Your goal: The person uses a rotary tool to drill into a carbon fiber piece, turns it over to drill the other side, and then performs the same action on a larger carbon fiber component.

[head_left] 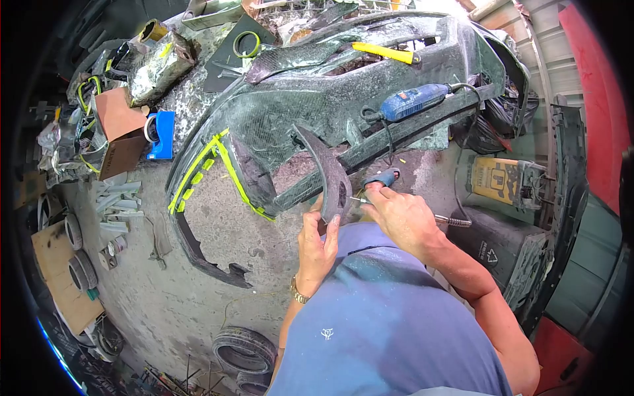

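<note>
My left hand (317,241) clamps the lower end of the curved carbon-fibre panel (330,175). My right hand (396,214), just beside it, grips the flex-shaft handpiece (358,199), with the bit at the panel's edge. I would brace the panel firmly and press lightly.

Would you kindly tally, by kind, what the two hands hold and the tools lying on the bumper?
curved carbon-fibre piece, in left hand: 1
flexible-shaft handpiece, in right hand: 1
blue rotary tool, on bumper: 1
yellow-handled tool, on bumper: 1
Total: 4
</note>
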Motion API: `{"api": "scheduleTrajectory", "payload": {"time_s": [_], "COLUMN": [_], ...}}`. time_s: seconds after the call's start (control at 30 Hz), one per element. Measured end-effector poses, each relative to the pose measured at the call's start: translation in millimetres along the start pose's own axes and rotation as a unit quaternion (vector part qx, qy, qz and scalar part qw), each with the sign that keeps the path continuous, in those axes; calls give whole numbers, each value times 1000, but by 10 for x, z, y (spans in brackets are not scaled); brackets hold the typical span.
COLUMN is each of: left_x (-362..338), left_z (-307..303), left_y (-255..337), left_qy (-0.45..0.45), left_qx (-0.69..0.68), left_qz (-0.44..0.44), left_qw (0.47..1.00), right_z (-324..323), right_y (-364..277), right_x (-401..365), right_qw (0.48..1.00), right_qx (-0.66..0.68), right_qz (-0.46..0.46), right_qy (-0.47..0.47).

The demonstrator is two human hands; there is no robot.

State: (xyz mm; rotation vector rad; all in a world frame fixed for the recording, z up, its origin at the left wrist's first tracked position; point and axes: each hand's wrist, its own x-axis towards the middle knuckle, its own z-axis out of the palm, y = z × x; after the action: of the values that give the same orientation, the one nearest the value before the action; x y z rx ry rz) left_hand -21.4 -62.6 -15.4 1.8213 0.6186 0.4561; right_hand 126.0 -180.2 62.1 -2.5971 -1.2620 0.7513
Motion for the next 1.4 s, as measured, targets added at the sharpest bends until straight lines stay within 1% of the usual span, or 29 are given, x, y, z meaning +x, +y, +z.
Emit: {"api": "scheduleTrajectory", "payload": {"time_s": [0.07, 0.17, 0.3, 0.37, 0.47, 0.6, 0.7, 0.8, 0.87, 0.97, 1.1, 1.17, 1.3, 1.4], "left_x": [2, 20, -1, 12, 2, 33, 9, 23, -4, 34, 44, 29, 55, 47], "left_z": [-7, 6, -5, 6, 23, 10, 14, 1, -3, -11, 8, 18, 29, 34], "left_y": [35, 57, 7, 7, -17, 66, 35, 62, -5, 72, 79, 46, 91, 83], "left_qy": [-4, 6, -2, 7, 9, 8, 3, 1, -4, 4, 3, 3, 6, 9], "left_qx": [-14, -28, -18, -27, -26, -20, -39, -44, -18, -26, -19, -25, -33, -37], "left_qz": [-15, -9, -12, 2, -1, -4, -28, -35, -24, -18, -10, -18, -12, -12], "left_qw": [1000, 1000, 1000, 1000, 1000, 1000, 999, 998, 1000, 1000, 1000, 1000, 999, 999], "right_z": [60, 112, 105, 77, 75, 74, 104, 101, 71, 31, 8, 0, 57, 78], "right_y": [19, 24, 24, 5, 16, 11, 33, 15, 11, 30, 13, -14, -4, 10], "right_x": [2, -32, -26, -37, -39, -33, -45, -31, -36, -16, -23, -15, -12, -25], "right_qw": [1000, 999, 1000, 999, 1000, 1000, 999, 999, 999, 999, 999, 1000, 1000, 1000], "right_qx": [-15, -9, -1, -1, 0, 3, -5, 8, 5, 38, 35, 4, 0, 6], "right_qz": [-15, -39, -29, -29, -25, -24, -47, -37, -33, -13, -2, -9, -14, -27], "right_qy": [-1, -5, 11, 18, 3, 8, 1, 23, 3, -1, 3, -10, -8, 12]}}
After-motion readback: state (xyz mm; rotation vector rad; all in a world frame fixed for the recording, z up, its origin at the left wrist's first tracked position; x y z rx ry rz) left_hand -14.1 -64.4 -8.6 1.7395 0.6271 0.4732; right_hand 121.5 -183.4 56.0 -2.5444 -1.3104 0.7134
